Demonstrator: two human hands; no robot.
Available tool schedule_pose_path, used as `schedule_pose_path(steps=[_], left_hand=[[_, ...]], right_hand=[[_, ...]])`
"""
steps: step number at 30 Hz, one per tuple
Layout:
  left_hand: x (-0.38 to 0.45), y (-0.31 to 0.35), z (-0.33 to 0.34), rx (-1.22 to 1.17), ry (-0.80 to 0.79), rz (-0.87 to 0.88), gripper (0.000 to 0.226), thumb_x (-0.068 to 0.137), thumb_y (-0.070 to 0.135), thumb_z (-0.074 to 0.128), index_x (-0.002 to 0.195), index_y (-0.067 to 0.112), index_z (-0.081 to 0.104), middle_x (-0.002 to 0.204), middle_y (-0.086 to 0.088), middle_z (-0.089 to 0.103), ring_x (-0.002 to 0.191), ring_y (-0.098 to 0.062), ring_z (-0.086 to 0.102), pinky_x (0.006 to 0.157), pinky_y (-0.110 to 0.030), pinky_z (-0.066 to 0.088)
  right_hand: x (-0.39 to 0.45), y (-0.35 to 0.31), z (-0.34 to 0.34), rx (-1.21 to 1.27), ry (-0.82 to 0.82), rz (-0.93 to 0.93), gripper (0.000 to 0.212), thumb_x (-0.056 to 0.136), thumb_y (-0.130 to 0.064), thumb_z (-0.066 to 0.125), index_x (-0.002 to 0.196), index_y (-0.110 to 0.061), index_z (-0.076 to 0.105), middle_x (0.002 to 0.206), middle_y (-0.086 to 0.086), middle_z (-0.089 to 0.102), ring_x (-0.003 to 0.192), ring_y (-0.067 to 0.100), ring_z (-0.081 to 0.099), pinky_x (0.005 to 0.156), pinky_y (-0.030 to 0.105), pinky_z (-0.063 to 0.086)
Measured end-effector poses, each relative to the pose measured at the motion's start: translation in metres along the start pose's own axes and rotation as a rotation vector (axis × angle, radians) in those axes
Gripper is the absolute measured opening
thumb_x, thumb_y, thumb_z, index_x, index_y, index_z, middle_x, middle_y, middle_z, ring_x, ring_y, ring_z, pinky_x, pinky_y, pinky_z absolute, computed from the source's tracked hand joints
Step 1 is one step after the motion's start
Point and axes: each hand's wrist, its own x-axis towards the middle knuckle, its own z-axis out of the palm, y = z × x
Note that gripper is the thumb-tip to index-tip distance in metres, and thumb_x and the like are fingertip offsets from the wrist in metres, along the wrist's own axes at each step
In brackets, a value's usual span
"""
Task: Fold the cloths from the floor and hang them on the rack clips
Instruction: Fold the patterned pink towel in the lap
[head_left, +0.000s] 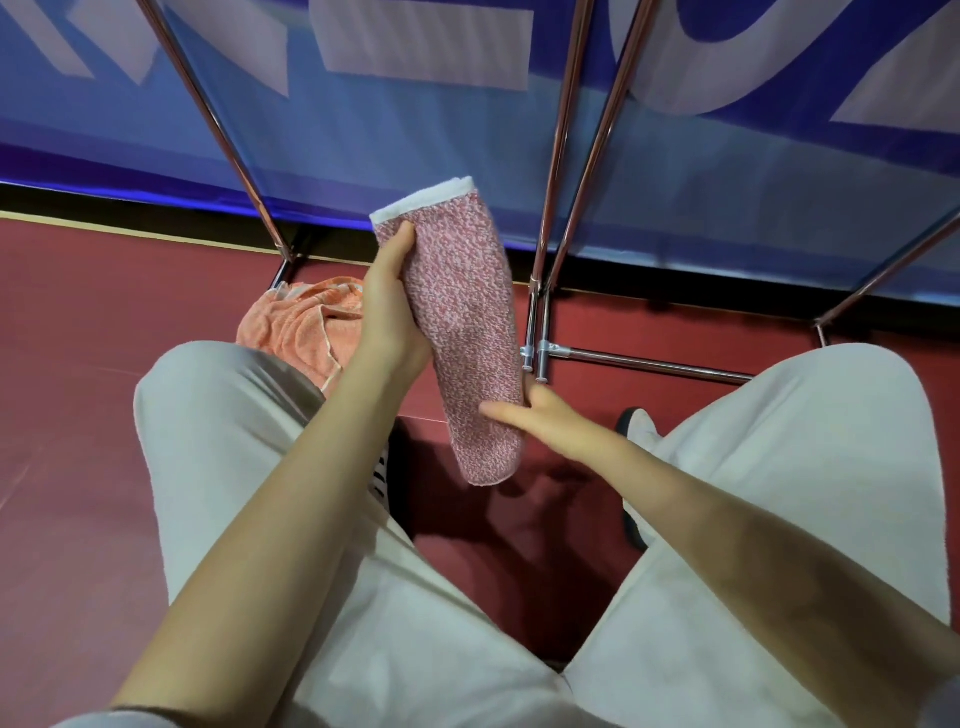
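A pink-and-white speckled cloth (462, 322), folded into a long narrow strip with a white hem at its top, hangs in the air between my knees. My left hand (388, 306) grips its upper left edge, thumb on the front face. Lower down, my right hand (535, 415) pinches the strip, thumb lying across the front and fingers hidden behind it. An orange cloth (301, 322) lies crumpled on the red floor behind my left knee. The rack's metal legs (558, 145) rise just beyond the cloth; no clips are in view.
The rack's low crossbar (649, 364) runs along the floor to the right. A blue banner (467, 130) with pale letters stands behind the rack. My knees in pale trousers (218, 415) flank the hands, with a shoe (636, 423) by the right knee.
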Motion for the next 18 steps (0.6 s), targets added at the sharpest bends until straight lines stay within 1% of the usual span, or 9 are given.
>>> schedule_pose_path(steps=[2, 5, 8, 9, 11, 13, 14, 16, 18], left_hand=[[-0.003, 0.000, 0.010, 0.043, -0.052, -0.015, 0.032, 0.098, 0.023, 0.044, 0.120, 0.003, 0.056, 0.100, -0.014, 0.067, 0.090, -0.026, 0.067, 0.080, -0.036, 0.055], [-0.001, 0.011, 0.032, 0.078, -0.072, -0.031, 0.032, 0.098, 0.022, 0.044, 0.121, 0.003, 0.055, 0.099, -0.014, 0.068, 0.088, -0.026, 0.067, 0.079, -0.036, 0.055], [0.012, 0.037, 0.058, 0.102, -0.078, 0.017, 0.037, 0.098, 0.020, 0.045, 0.131, 0.003, 0.050, 0.105, -0.017, 0.065, 0.092, -0.027, 0.065, 0.083, -0.038, 0.054], [0.017, 0.049, 0.066, 0.116, -0.081, 0.046, 0.039, 0.098, 0.020, 0.045, 0.133, 0.002, 0.049, 0.108, -0.018, 0.064, 0.094, -0.027, 0.064, 0.085, -0.039, 0.053], [0.028, 0.075, 0.083, 0.143, -0.079, 0.106, 0.036, 0.097, 0.022, 0.048, 0.129, 0.006, 0.053, 0.110, -0.017, 0.064, 0.097, -0.027, 0.064, 0.087, -0.040, 0.052], [0.038, 0.105, 0.098, 0.183, -0.082, 0.174, 0.026, 0.097, 0.021, 0.048, 0.120, 0.010, 0.056, 0.103, -0.012, 0.067, 0.091, -0.023, 0.065, 0.083, -0.038, 0.052], [0.042, 0.121, 0.105, 0.194, -0.086, 0.204, 0.023, 0.099, 0.020, 0.047, 0.118, 0.011, 0.057, 0.099, -0.010, 0.068, 0.087, -0.020, 0.065, 0.080, -0.034, 0.053], [0.050, 0.156, 0.119, 0.217, -0.102, 0.276, 0.019, 0.100, 0.016, 0.044, 0.111, 0.013, 0.059, 0.093, -0.006, 0.068, 0.081, -0.015, 0.066, 0.073, -0.028, 0.054], [0.057, 0.192, 0.131, 0.238, -0.104, 0.360, 0.019, 0.101, 0.013, 0.042, 0.105, 0.015, 0.060, 0.091, -0.003, 0.068, 0.079, -0.011, 0.066, 0.070, -0.023, 0.054]], right_hand=[[-0.003, -0.016, -0.004, 0.053, 0.089, -0.093, 0.044, 0.087, -0.020, 0.068, 0.125, -0.021, 0.046, 0.113, -0.012, 0.061, 0.100, -0.001, 0.060, 0.087, 0.016, 0.047], [-0.006, -0.041, -0.010, 0.162, 0.229, -0.190, 0.028, 0.090, -0.010, 0.062, 0.115, -0.015, 0.054, 0.104, -0.005, 0.065, 0.092, 0.003, 0.063, 0.085, 0.018, 0.050], [0.001, -0.072, -0.015, 0.185, 0.252, -0.165, 0.024, 0.090, -0.009, 0.062, 0.113, -0.010, 0.057, 0.105, 0.006, 0.067, 0.094, 0.014, 0.065, 0.090, 0.030, 0.051], [0.005, -0.085, -0.018, 0.152, 0.255, -0.151, 0.024, 0.090, -0.010, 0.062, 0.114, -0.008, 0.057, 0.108, 0.010, 0.067, 0.096, 0.017, 0.063, 0.093, 0.032, 0.050], [0.014, -0.118, -0.025, 0.076, 0.260, -0.149, 0.028, 0.089, -0.009, 0.064, 0.115, -0.002, 0.059, 0.111, 0.014, 0.066, 0.095, 0.018, 0.062, 0.092, 0.029, 0.051], [0.023, -0.156, -0.031, -0.005, 0.268, -0.185, 0.029, 0.087, -0.010, 0.067, 0.114, -0.001, 0.061, 0.108, 0.012, 0.067, 0.090, 0.016, 0.063, 0.085, 0.022, 0.052], [0.029, -0.177, -0.034, -0.064, 0.274, -0.209, 0.029, 0.086, -0.012, 0.069, 0.113, -0.003, 0.062, 0.106, 0.009, 0.067, 0.091, 0.015, 0.063, 0.084, 0.022, 0.052], [0.043, -0.221, -0.039, -0.194, 0.285, -0.260, 0.030, 0.085, -0.018, 0.070, 0.112, -0.008, 0.063, 0.105, 0.006, 0.068, 0.094, 0.016, 0.063, 0.086, 0.028, 0.051], [0.060, -0.267, -0.040, -0.349, 0.286, -0.304, 0.023, 0.084, -0.023, 0.070, 0.104, -0.012, 0.065, 0.098, 0.003, 0.067, 0.090, 0.015, 0.061, 0.084, 0.031, 0.049]])
